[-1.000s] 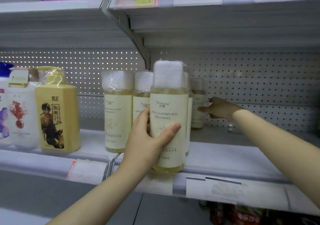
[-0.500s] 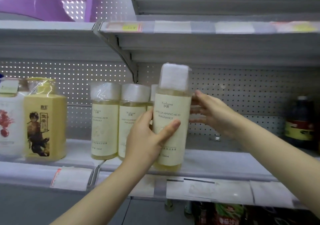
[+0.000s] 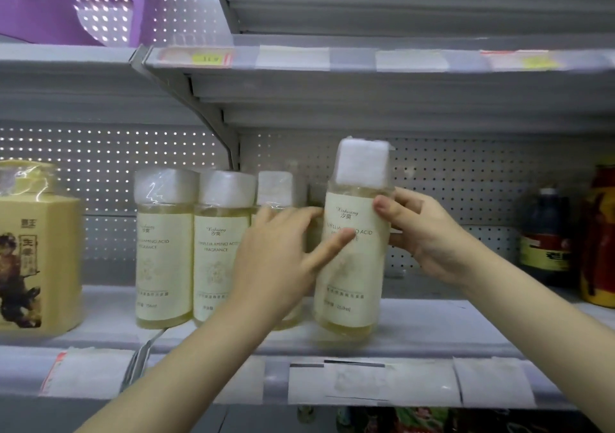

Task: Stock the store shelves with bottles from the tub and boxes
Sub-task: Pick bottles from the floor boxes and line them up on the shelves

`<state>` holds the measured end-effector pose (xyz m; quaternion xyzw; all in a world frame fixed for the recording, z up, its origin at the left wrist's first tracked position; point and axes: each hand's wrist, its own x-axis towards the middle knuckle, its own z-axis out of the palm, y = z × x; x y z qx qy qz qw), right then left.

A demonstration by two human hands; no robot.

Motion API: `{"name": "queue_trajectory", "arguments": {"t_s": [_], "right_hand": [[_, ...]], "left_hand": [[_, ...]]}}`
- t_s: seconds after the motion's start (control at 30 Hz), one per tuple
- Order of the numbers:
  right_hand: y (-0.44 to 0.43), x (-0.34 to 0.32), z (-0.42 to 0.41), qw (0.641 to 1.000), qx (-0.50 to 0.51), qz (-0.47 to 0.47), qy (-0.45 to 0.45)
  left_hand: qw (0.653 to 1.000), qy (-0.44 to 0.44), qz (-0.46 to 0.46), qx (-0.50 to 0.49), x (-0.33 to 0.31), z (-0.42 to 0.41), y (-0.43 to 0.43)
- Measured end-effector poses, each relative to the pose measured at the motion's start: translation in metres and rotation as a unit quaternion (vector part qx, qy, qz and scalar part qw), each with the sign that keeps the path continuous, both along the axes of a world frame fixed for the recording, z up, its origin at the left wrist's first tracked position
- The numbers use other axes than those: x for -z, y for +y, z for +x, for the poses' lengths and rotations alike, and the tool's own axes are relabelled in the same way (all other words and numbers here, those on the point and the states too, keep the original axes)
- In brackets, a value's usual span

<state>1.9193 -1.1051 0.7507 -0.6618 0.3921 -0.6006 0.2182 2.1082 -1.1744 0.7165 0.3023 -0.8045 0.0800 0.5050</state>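
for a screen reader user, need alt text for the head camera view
Right hand grips a tilted amino acid fragrance bottle at a store shelf, left hand touching its front, beside three matching bottles.

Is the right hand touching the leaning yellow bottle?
Touching. The head view shows the right hand gripping the pale yellow, white-capped bottle: thumb on its label, fingers curled behind.
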Motion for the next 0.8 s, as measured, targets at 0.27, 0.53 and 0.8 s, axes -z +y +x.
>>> {"name": "queue_trajectory", "arguments": {"t_s": [0.27, 0.53, 0.8], "right_hand": [[-0.02, 0.011, -0.006, 0.995, 0.093, 0.022, -0.038], [-0.042, 0.022, 0.0, 0.994, 0.093, 0.049, -0.034], [-0.049, 0.021, -0.002, 0.99, 0.106, 0.09, 0.016]], "left_hand": [[0.978, -0.111, -0.118, -0.133, -0.045, 0.014, -0.054], [0.952, -0.175, -0.17, -0.187, -0.045, 0.021, -0.057], [0.943, -0.233, -0.171, -0.164, -0.054, 0.032, -0.053]]}}
